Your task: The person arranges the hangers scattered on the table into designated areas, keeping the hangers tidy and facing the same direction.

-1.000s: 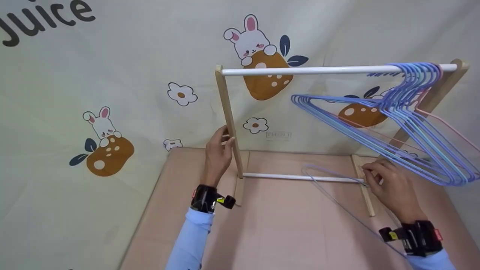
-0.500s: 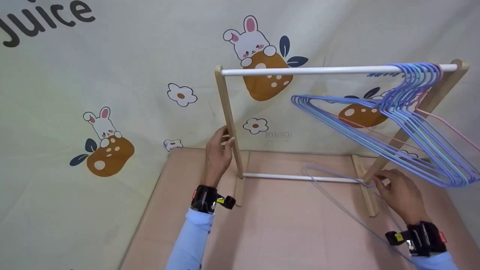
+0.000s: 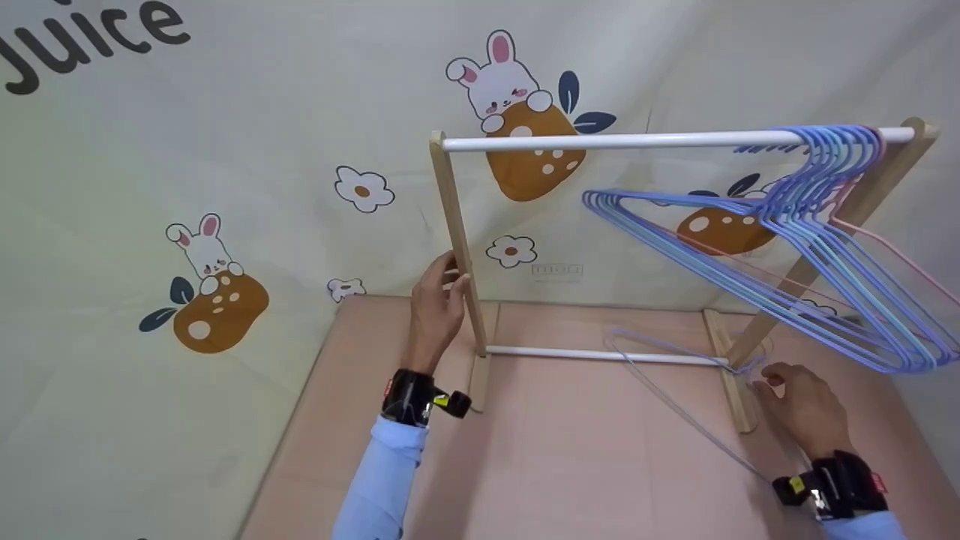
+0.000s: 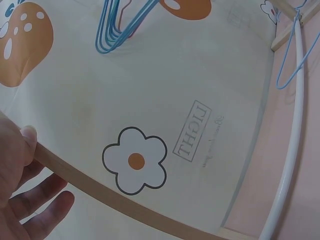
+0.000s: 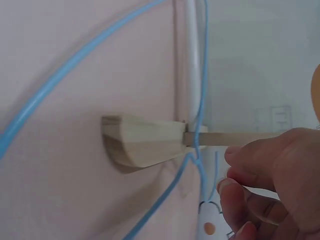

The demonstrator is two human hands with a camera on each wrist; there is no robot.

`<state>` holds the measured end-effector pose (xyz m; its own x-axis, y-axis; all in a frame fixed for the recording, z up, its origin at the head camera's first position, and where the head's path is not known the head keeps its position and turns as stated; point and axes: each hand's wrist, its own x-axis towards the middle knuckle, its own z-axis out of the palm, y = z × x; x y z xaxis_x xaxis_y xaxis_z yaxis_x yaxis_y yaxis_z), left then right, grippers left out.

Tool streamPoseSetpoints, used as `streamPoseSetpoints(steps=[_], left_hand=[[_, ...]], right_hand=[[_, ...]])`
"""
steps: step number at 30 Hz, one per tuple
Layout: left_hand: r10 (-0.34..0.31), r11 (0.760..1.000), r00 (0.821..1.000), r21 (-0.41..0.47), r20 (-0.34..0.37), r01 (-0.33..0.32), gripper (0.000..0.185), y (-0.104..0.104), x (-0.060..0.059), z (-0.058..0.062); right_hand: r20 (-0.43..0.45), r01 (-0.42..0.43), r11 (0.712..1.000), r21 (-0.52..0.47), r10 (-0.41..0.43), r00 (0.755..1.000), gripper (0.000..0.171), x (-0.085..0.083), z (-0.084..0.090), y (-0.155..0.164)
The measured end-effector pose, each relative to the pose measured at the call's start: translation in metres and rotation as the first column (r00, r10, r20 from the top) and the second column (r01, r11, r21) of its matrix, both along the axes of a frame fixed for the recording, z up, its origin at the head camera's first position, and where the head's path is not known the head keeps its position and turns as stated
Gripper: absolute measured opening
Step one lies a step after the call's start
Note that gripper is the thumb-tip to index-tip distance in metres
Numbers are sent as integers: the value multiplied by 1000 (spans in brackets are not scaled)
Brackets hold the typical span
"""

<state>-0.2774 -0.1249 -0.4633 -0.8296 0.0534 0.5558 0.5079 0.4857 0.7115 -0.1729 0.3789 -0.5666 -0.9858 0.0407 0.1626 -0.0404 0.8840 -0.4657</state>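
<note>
My left hand [image 3: 439, 315] holds the left wooden post [image 3: 451, 206] of a small clothes rack. In the left wrist view, the thumb lies in front of that post [image 4: 112, 200] and the fingers behind it. A loose blue wire hanger [image 3: 688, 420] lies low at the rack, one corner over the lower white bar [image 3: 555, 352]. Its twisted neck is beside the foot of the right post [image 3: 780, 304]. Close to that neck is my right hand [image 3: 806, 409], fingers loosely bent. In the right wrist view, the fingertips [image 5: 232, 156] are apart from the hanger [image 5: 65, 70].
Several blue hangers [image 3: 791, 210] and a pink one [image 3: 900, 247] hang bunched at the right end of the upper white bar [image 3: 600, 142]. The rack stands on a pink surface [image 3: 555, 450], against a printed cloth backdrop [image 3: 285, 112].
My right hand has drawn away from the loose hanger's neck, down and to the right, and let it go. The left hand and the rack have stayed put.
</note>
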Motion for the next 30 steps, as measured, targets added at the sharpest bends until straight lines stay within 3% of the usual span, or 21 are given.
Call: streamPoseSetpoints(steps=[14,30], left_hand=[[6,1000,1000,-2,-9,-6,37,0,1,0],[5,1000,1000,4,-20,-5,35,0,1,-1]], right_hand=[[93,42,999,-19,-40,995,25,-1,-26,3],[9,43,999,-12,-43,999,10,-2,-40,6]])
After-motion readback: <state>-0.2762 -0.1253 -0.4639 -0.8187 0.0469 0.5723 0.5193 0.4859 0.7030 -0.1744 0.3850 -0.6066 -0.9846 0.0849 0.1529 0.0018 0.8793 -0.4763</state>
